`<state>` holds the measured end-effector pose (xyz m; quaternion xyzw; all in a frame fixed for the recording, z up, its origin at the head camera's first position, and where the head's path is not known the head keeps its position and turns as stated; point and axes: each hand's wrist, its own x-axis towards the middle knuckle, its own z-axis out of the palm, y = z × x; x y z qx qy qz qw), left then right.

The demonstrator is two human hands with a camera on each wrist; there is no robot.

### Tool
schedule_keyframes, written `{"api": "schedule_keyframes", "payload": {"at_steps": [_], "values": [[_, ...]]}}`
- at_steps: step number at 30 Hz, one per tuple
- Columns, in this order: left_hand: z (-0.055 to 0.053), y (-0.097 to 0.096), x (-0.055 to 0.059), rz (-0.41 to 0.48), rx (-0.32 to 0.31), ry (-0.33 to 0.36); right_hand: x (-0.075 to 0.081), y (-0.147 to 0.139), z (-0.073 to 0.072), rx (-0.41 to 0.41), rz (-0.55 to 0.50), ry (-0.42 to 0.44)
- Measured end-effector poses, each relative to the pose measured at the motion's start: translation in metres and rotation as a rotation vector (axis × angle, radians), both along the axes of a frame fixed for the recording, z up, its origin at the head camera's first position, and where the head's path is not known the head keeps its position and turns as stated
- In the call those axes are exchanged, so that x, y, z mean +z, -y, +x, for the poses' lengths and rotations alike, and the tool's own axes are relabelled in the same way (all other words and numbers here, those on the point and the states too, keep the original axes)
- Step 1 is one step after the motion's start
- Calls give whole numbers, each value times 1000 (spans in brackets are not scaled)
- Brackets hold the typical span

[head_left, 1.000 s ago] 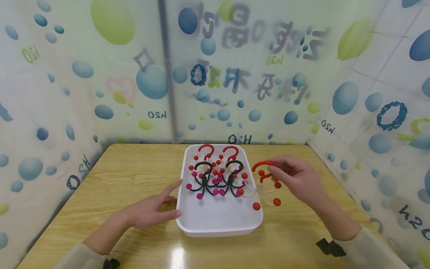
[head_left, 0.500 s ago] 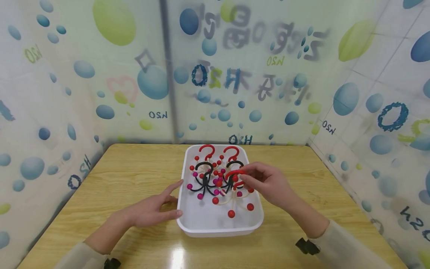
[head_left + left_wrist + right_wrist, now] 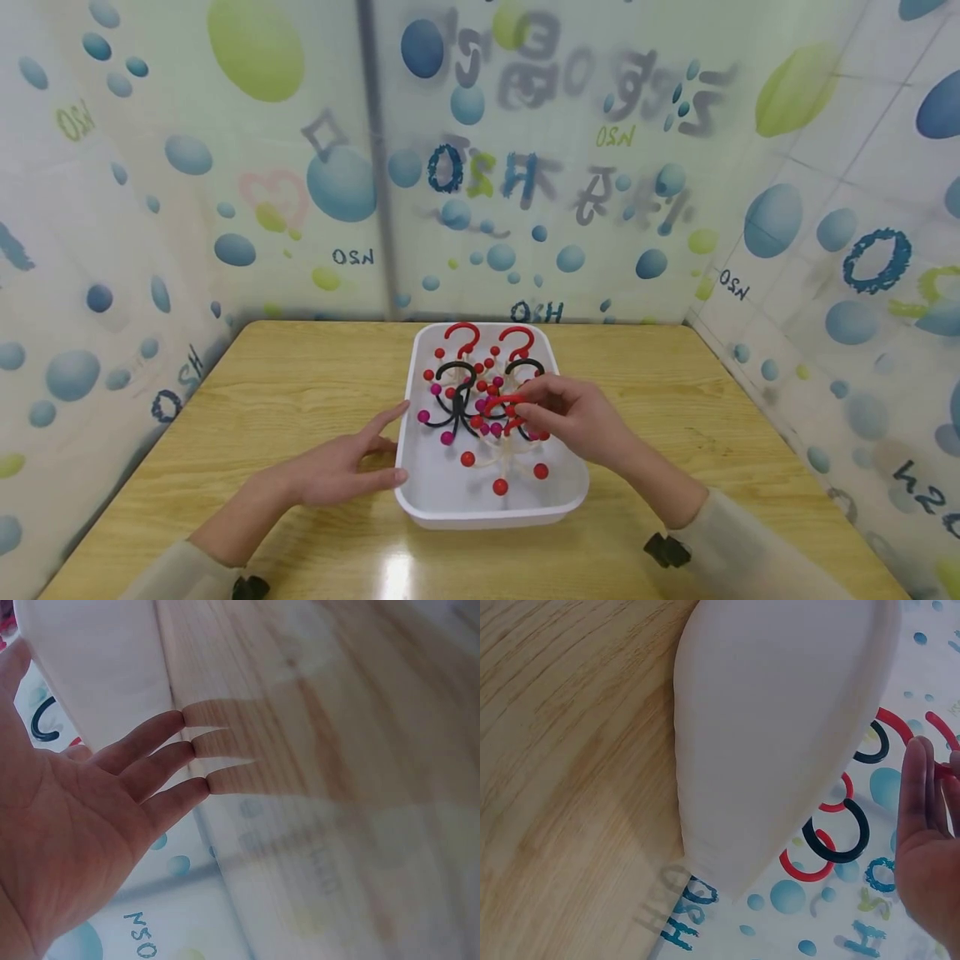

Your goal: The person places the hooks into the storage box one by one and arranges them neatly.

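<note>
- Nearest to me, the left hand point(image 3: 341, 468) lies flat on the counter point(image 3: 285, 392), fingers straight and a little spread, fingertips touching the left wall of the white tray point(image 3: 420, 508). It holds nothing. In the left wrist view I see the same open palm point(image 3: 67, 817) beside the tray wall point(image 3: 105, 667).
- A little farther, the right hand point(image 3: 577, 417) is over the right half of the tray. Its fingertips pinch the red hook point(image 3: 501, 406) of a small hanger, so this hand is clearly the nearer one to it.
- The hanger hangs from the pinch toward me: pale thin arms spread downward and end in red balls point(image 3: 500, 486), low over the tray floor. I cannot tell if the balls touch it. Its long axis runs from the hook, far, to the balls, near.
- Behind it, still in the tray, are two black hangers point(image 3: 453, 398) with magenta balls, just beside the held one, perhaps touching.
- Farthest, two more red hooks point(image 3: 461, 336) stand at the back wall of the tray.
- In the right wrist view the fingers point(image 3: 915, 787) are only partly seen.
</note>
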<state>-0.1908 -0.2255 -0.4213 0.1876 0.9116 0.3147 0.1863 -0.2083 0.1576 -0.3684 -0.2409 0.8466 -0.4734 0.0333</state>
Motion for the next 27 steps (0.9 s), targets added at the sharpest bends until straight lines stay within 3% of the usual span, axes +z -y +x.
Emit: {"api": "schedule_keyframes", "payload": {"at_steps": [12, 27], "values": [[1, -1, 0, -3, 11, 3, -5, 9, -5, 68, 104, 49], [0, -1, -1, 3, 1, -6, -8, 3, -12, 82, 101, 87]]}}
